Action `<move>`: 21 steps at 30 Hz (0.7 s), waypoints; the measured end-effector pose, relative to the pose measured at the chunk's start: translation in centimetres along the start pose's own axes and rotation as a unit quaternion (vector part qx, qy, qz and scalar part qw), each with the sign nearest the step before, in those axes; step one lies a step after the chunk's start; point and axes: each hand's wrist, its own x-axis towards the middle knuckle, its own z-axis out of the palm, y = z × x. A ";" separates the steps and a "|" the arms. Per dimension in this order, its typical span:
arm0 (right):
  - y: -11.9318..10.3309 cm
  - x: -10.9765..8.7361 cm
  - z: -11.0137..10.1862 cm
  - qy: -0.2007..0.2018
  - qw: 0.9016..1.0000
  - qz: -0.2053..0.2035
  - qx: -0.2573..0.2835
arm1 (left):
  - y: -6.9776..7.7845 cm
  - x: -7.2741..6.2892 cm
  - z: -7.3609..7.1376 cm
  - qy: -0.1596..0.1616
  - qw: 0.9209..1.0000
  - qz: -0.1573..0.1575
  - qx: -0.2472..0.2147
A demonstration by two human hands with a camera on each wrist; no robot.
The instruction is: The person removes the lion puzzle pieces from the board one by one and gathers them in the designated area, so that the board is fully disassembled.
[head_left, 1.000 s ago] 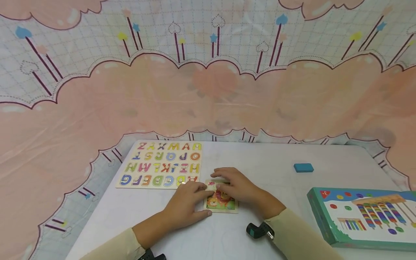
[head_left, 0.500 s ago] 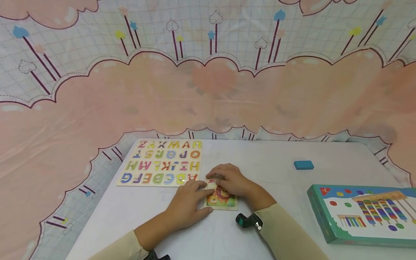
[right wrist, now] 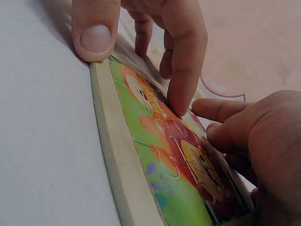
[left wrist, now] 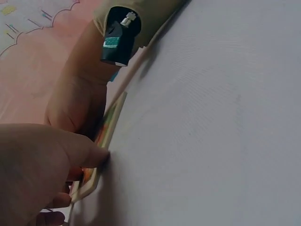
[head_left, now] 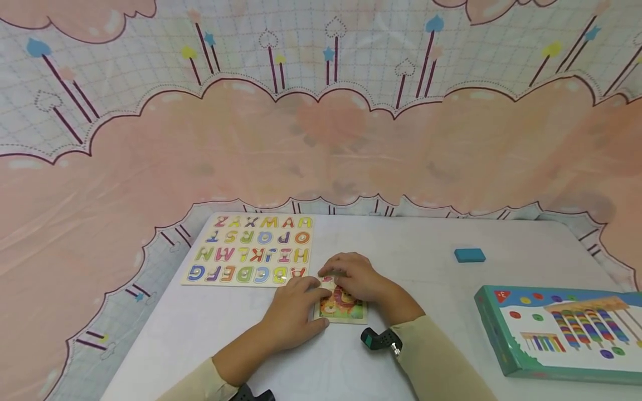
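Note:
A small wooden jigsaw puzzle with a lion picture and a pale frame lies flat on the table between my hands. My left hand holds its left side; in the right wrist view the thumb presses the frame's edge and a finger touches the picture. At the puzzle's far side, my right hand has its fingers bent, with thumb and forefinger around a pink-and-white piece at the far left corner. The right hand partly hides that corner. In the left wrist view the puzzle shows edge-on.
A wooden alphabet board with coloured letters lies just beyond my left hand. Farther right is a blue block. A green-edged box with a bead-counter picture sits at the right on the white table. A printed cloth hangs behind.
My right hand has shifted left over the puzzle's far left corner, its fingers drawing closer together, then stays there. My left hand keeps its place on the puzzle.

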 end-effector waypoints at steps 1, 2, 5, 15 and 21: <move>-0.1 0.0 0.0 0.000 1.000 0.002 0.000 | 0.0 0.0 -0.1 -0.002 1.000 -0.001 0.000; -0.1 0.0 0.0 -0.001 1.000 0.003 0.000 | 0.1 0.1 -0.3 -0.005 1.000 -0.002 0.001; -0.3 0.0 -0.1 -0.006 1.000 0.010 -0.001 | 0.0 0.4 -0.7 -0.021 1.000 -0.007 0.004; -0.4 0.2 0.0 -0.011 1.000 0.015 -0.005 | -0.3 1.7 -1.5 -0.062 0.997 -0.042 -0.022; -0.5 0.2 -0.2 -0.011 1.000 0.021 -0.002 | -0.4 1.9 -1.6 -0.056 0.997 -0.042 -0.038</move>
